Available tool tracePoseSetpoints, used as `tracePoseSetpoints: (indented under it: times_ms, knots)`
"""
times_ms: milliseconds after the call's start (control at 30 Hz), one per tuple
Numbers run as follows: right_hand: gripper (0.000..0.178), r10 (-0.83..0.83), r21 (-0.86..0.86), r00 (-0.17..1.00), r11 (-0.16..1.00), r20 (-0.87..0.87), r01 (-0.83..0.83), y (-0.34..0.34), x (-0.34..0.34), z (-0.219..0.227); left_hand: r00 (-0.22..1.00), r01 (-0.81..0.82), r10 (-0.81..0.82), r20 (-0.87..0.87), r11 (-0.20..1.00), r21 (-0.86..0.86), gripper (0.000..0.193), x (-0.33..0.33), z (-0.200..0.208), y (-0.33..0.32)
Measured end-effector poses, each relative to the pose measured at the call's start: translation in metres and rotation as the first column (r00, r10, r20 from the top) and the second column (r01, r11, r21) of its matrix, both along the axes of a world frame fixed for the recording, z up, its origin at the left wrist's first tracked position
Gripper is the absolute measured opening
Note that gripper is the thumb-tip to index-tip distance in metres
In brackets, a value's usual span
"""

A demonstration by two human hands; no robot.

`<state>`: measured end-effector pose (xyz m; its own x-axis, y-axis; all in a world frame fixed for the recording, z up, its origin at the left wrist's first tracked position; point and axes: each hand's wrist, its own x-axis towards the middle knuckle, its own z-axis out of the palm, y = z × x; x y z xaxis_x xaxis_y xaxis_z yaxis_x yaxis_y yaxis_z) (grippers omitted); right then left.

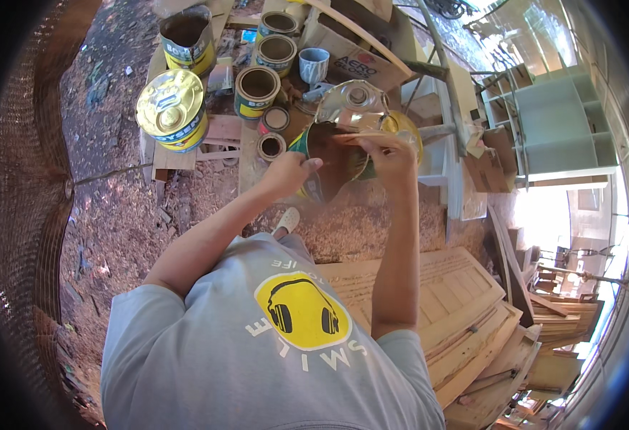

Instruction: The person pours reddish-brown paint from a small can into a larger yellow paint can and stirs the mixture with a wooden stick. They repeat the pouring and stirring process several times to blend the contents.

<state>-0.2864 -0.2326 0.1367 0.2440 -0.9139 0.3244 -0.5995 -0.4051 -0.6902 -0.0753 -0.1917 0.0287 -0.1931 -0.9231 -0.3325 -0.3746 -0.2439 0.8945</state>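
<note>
A large open paint can (329, 161), brown inside with green and yellow on its side, is tilted toward me. My left hand (294, 175) grips its left rim, thumb on top. My right hand (390, 156) pinches a flat wooden stick (361, 136), whose far end reaches over the can's mouth. Whether that end touches paint inside cannot be made out. Just behind the can is a shiny metal can lid or top (354, 102), and a yellow can (408, 132) shows partly behind my right hand.
Open paint cans (257, 84) and two small tins (271, 146) stand on the bench to the left. A closed gold-topped can (171, 107) sits farther left. Beyond are a grey cup (314, 66) and a cardboard box (350, 57). Wooden door panels (429, 294) lie at the lower right.
</note>
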Motion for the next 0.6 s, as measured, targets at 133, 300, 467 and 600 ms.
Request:
tracePoseSetpoints:
  times_ms: [133,300,467,600]
  knots:
    - [0.013,-0.071,0.332,0.935,0.923,-0.348,0.194,0.008,0.005,0.003,1.0,0.006,-0.006,0.013,1.0,0.017,0.056,0.003,0.006,-0.001]
    - [0.009,-0.255,0.288,0.963,0.932,0.087,0.221,0.008,0.003,-0.009,1.0,0.016,-0.016,-0.006,0.999,0.036,0.056,0.003,0.007,0.0]
    - [0.008,-0.107,0.191,0.916,0.962,-0.387,0.193,0.022,0.015,0.004,1.0,-0.003,0.003,-0.004,0.999,0.036,0.056,0.003,0.005,-0.001]
    - [0.007,-0.286,0.356,0.949,0.907,0.133,0.223,0.013,0.0,-0.017,1.0,0.022,-0.022,0.005,0.999,0.034,0.056,0.001,0.004,0.0]
